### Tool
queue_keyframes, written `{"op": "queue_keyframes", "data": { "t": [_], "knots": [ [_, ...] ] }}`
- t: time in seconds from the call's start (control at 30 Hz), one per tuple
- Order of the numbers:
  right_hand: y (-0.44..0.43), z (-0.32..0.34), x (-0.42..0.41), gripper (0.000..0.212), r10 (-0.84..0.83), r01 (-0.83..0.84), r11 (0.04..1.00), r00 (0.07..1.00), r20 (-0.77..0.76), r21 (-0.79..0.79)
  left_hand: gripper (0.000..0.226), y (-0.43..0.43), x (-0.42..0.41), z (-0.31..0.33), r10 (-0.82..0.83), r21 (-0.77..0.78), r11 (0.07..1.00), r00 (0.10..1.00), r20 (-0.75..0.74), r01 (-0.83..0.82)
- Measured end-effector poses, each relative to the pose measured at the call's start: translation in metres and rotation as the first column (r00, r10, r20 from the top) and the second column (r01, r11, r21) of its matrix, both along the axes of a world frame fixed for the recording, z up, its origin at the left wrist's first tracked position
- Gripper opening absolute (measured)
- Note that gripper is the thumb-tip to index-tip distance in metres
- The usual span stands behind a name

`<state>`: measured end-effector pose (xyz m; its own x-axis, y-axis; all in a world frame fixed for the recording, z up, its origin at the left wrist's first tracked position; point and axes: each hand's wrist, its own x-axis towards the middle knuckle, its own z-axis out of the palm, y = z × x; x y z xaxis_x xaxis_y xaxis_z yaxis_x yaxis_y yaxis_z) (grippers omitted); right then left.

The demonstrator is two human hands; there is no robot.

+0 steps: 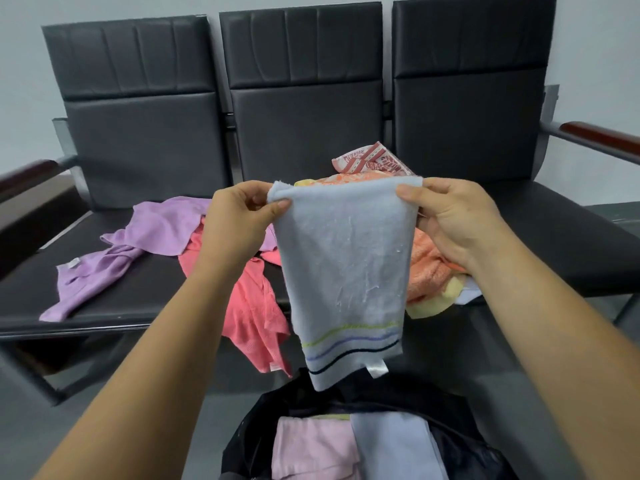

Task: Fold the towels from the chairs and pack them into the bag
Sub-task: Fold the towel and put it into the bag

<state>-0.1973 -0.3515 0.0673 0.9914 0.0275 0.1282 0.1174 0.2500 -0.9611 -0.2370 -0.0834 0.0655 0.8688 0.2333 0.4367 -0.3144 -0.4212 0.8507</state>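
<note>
Towel (343,268), pale blue with striped hem, pinched at top corners by left hand (239,220) and right hand (453,220), hanging free above bag (258,419); more towels (138,237) on chairs (301,126) behind.

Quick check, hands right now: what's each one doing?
Left hand: pinches the top left corner of the light blue towel.
Right hand: pinches the towel's top right corner.

Bag (254,429) — cut off below; orange towel (428,269) half hidden
</note>
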Motion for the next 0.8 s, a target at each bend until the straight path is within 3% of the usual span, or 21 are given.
{"op": "queue_keyframes", "data": {
  "t": [0.03,0.13,0.27,0.43,0.53,0.6,0.67,0.73,0.8],
  "knots": [
    [-0.001,-0.001,0.001,0.016,-0.021,0.022,0.999,1.0,0.012,-0.023,0.003,-0.001,0.0,0.0,0.008,0.0,1.0,1.0,-0.003,-0.008],
    [-0.001,-0.001,0.001,0.007,-0.044,0.046,0.997,0.999,0.03,-0.064,0.018,0.001,0.002,-0.002,0.024,-0.037,0.999,0.999,-0.037,-0.025],
    [0.002,0.0,-0.001,0.01,0.044,-0.047,0.99,0.999,-0.02,-0.135,0.019,0.001,0.002,-0.002,-0.033,-0.115,0.993,0.996,-0.088,0.023],
    [0.007,-0.002,0.0,0.017,0.145,-0.115,0.981,0.971,-0.192,0.159,0.012,0.001,0.004,-0.003,-0.047,-0.201,0.979,0.994,-0.097,0.026],
    [0.004,-0.003,0.0,0.038,0.316,-0.265,0.925,0.934,-0.166,0.271,0.022,0.005,0.005,-0.003,-0.147,-0.271,0.956,0.984,-0.1,0.115],
    [0.003,-0.005,0.001,0.04,0.301,-0.267,0.941,0.941,-0.153,0.207,0.031,0.008,0.003,-0.003,-0.169,-0.219,0.965,0.982,-0.087,0.147],
    [0.002,-0.008,0.001,0.031,0.153,-0.145,0.987,0.98,-0.13,0.07,0.029,0.008,0.003,-0.002,-0.081,-0.038,0.996,0.994,-0.072,0.078],
    [0.002,-0.01,-0.001,0.023,0.006,-0.01,0.997,0.999,-0.052,-0.08,0.024,0.003,0.001,-0.003,-0.003,0.133,0.991,1.0,-0.024,0.006],
    [0.002,-0.01,-0.005,0.019,-0.064,0.077,0.976,0.996,0.068,-0.204,0.02,0.0,0.002,-0.005,-0.002,0.172,0.985,1.0,0.017,-0.001]
  ]
}}
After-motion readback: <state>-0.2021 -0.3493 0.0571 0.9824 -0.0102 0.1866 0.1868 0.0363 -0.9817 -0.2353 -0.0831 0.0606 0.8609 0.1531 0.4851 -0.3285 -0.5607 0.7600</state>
